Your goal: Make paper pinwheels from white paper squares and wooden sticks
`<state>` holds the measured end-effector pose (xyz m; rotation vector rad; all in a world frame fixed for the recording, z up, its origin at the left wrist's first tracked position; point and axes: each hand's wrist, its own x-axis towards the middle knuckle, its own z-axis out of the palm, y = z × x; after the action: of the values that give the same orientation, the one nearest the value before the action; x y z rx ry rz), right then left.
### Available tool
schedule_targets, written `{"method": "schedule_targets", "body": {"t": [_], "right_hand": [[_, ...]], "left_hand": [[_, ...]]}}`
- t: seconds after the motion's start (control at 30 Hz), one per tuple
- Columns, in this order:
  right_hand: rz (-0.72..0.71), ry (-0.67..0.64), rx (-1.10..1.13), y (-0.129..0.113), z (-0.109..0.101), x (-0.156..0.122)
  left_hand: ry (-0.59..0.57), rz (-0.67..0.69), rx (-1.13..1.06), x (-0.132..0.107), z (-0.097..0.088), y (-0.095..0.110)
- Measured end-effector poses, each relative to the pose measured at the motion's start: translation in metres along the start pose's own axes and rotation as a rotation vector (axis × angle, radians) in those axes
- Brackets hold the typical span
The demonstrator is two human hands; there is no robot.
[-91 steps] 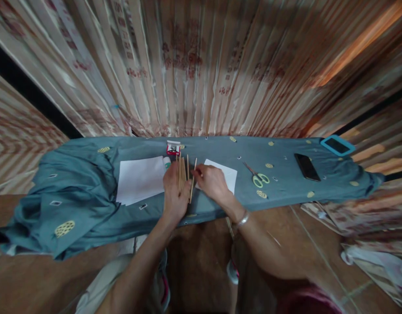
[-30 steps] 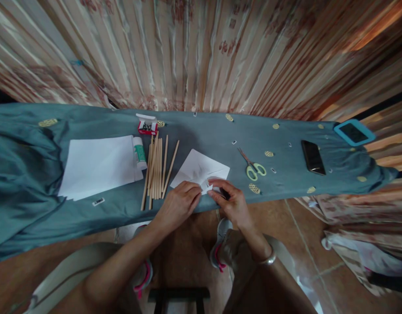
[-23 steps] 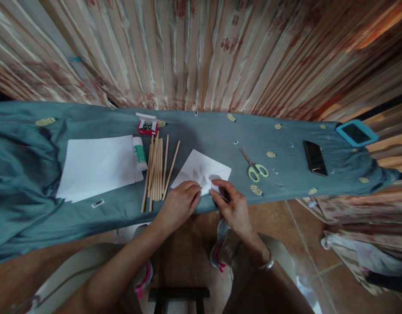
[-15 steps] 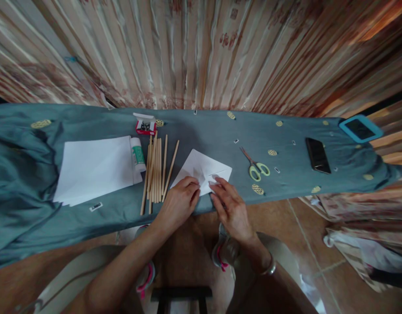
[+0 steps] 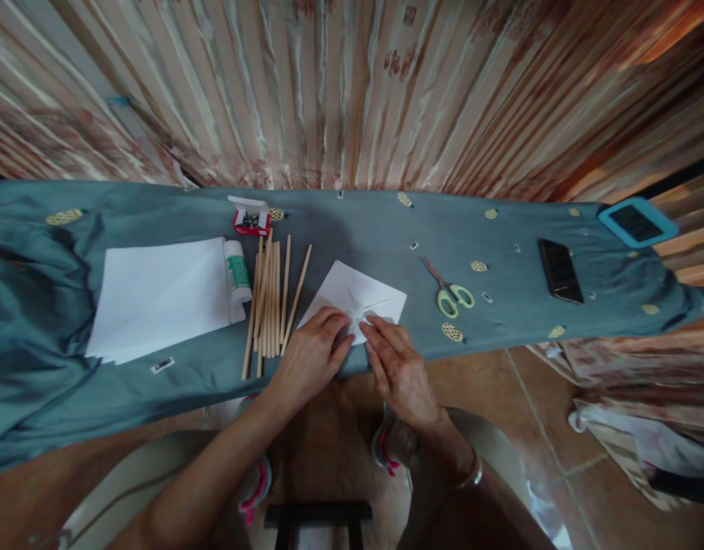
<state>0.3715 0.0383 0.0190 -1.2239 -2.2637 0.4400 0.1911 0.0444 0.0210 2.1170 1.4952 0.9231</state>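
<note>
A white square of paper (image 5: 343, 286) with slits running in from its corners lies turned like a diamond at the table's near edge. My left hand (image 5: 316, 344) presses on its near left side, thumb and fingertips closed on the paper close to the middle. From the right, my right hand (image 5: 400, 367) has its fingers together, pinching at the paper's centre. The fingertips of both hands almost meet there, and the bit of paper between them is partly hidden. Just left of the paper lie several wooden sticks (image 5: 274, 302).
Further left are a stack of white sheets (image 5: 162, 294), a glue stick (image 5: 237, 271) and an open red box of pins (image 5: 251, 220). Scissors (image 5: 448, 294) with green handles lie to the right, then a black phone (image 5: 559, 271) and a blue-framed device (image 5: 638, 222). Curtains hang behind.
My right hand has shifted slightly left and its fingers have closed in at the paper's centre. A flap there now lies between both hands' fingertips. The view has turned a little.
</note>
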Motion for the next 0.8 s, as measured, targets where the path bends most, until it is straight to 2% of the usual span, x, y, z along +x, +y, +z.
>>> {"method": "schedule_targets", "body": {"t": [0.3,0.47,0.8], "right_hand": [[-0.059,-0.003,0.007,0.001,0.001,-0.002],[-0.072,-0.052,0.019,-0.001,0.000,0.000],[-0.086,-0.055,-0.038,0.001,-0.001,-0.003]], "left_hand": [[0.059,0.039,-0.145,-0.010,-0.001,0.002],[0.078,0.089,-0.146,-0.012,0.002,-0.001],[0.078,0.076,-0.107,-0.012,0.004,-0.002]]}}
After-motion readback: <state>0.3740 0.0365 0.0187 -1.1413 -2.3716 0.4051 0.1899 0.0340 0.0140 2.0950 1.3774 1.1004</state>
